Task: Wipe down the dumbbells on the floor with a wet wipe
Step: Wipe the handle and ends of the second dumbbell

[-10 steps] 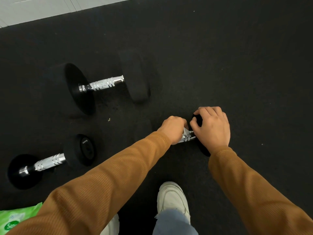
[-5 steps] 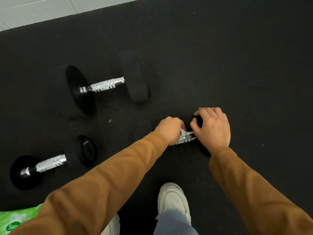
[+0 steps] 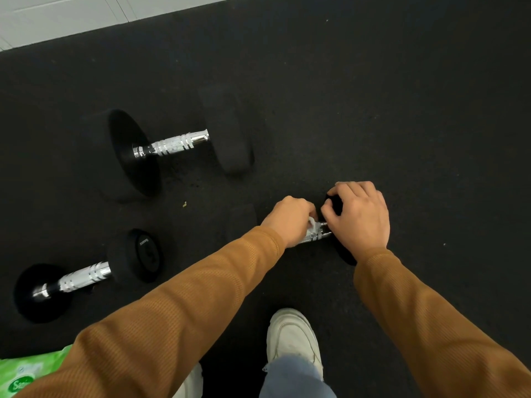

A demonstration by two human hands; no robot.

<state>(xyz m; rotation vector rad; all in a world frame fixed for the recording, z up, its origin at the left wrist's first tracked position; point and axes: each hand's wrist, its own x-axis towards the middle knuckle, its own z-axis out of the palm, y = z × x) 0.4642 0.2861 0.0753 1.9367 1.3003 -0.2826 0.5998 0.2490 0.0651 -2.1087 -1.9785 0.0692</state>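
Head view looks down on the nearest dumbbell (image 3: 343, 252), lying on the black floor (image 3: 402, 110) right under both hands, its chrome handle (image 3: 316, 236) running left to right. The left hand (image 3: 290, 219) curls round the wet wipe (image 3: 311, 225) on the handle. The right hand (image 3: 359, 216) grips the right-end weight. Wiping likely runs along that axis, led by the left hand. A large dumbbell (image 3: 172, 145) and a small dumbbell (image 3: 83, 278) lie well off to the left.

From the right hand (image 3: 359, 216), the black floor (image 3: 416, 110) lies open from 12 to 5 o'clock. The large dumbbell (image 3: 172, 145) stands in the way at 10 o'clock, the small dumbbell (image 3: 86, 277) at 9 (both well apart), a white shoe (image 3: 290, 334) at 7.
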